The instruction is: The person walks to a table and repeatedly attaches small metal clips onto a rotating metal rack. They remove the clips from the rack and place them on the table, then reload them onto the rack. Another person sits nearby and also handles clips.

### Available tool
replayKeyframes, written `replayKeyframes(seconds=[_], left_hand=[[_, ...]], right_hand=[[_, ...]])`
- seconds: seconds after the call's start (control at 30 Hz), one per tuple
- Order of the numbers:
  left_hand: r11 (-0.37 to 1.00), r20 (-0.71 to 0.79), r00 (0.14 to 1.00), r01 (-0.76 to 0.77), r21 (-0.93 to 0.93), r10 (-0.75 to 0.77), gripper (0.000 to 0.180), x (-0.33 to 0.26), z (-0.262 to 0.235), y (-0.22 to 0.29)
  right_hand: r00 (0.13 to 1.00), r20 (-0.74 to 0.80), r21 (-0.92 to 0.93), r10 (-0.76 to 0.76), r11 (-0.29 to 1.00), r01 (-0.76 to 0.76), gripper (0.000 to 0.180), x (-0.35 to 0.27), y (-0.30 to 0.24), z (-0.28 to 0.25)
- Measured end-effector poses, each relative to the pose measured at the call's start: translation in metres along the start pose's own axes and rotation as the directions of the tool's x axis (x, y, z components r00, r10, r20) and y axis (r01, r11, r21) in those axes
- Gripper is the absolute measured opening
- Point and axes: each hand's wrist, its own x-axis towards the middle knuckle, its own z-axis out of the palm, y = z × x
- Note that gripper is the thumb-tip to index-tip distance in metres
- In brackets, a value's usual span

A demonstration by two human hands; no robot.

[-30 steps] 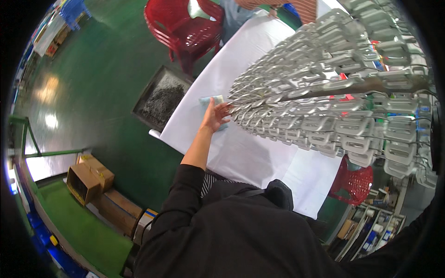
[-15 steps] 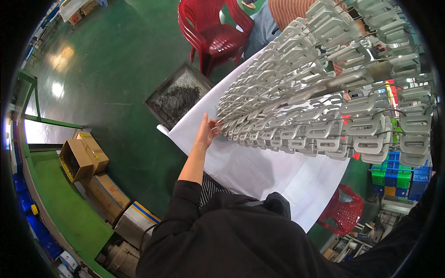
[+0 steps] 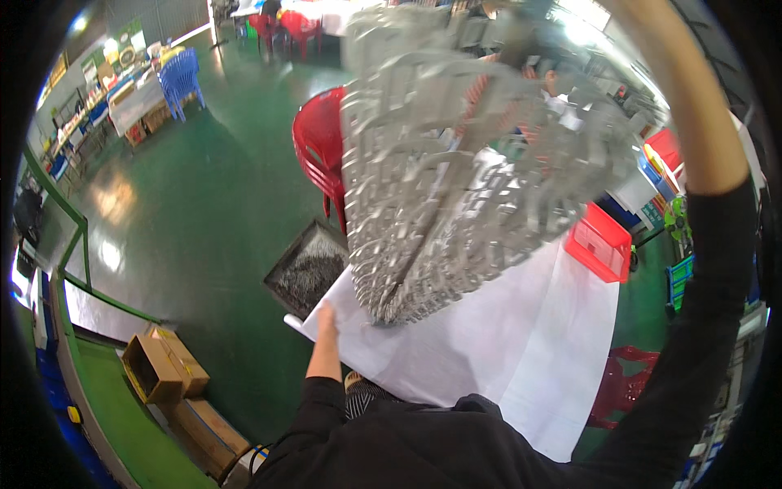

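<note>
A long rack [image 3: 440, 179] is crowded with grey slotted plates hung in rows on wires around a dark centre bar. It stands tilted over a white-covered table [image 3: 521, 342], its narrow lower end close to the cloth, and motion blurs its upper part. My left hand [image 3: 326, 319] is by the table's left edge, beside the rack's lower end and apart from it. How its fingers are set is too unclear to make out. My right forearm [image 3: 692, 106] reaches up along the right side; the hand lies beyond the top edge, so its grip is hidden.
A dark square tray [image 3: 305, 273] of small dark pieces is on the green floor, left of the table. Red chairs [image 3: 322, 147] stand behind it and at lower right. A red bin [image 3: 601, 244] is at the table's right, cardboard boxes [image 3: 155, 367] at lower left.
The rack has swung from slanting far right to a steeper stance. My right arm has come up into view. My left hand has parted from the rack's end, and the view has lifted.
</note>
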Motion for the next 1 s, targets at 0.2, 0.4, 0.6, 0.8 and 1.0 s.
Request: replayKeyframes(seconds=[0.2,0.4,0.6,0.8,1.0], left_hand=[[0.066,-0.606,0.041,-0.998,0.018,0.795,0.033,-0.268,-0.054,0.319],[-0.805,0.547,-0.66,-0.592,0.043,0.515,0.046,-0.513,-0.015,0.427],[-0.742,0.92,-0.259,-0.669,0.05,0.295,0.065,-0.53,0.033,0.468],[-0.651,0.922,-0.302,-0.755,-0.076,0.243,0.068,-0.521,0.046,0.467],[-0.709,0.869,-0.379,-0.704,-0.047,0.318,0.059,-0.519,0.069,0.469]], right_hand=[[0.999,-0.042,-0.036,-0.006,0.999,0.004,0.035,-0.016,0.005,0.039],[0.961,0.177,-0.352,0.214,0.925,-0.141,0.039,-0.002,-0.019,0.023],[0.917,0.26,-0.193,0.304,0.946,-0.259,0.026,0.0,-0.021,0.032],[0.919,0.231,-0.292,0.319,0.924,-0.247,0.022,-0.009,-0.031,0.028],[0.854,-0.031,-0.876,-0.519,0.426,0.227,0.028,-0.08,-0.034,-0.005]])
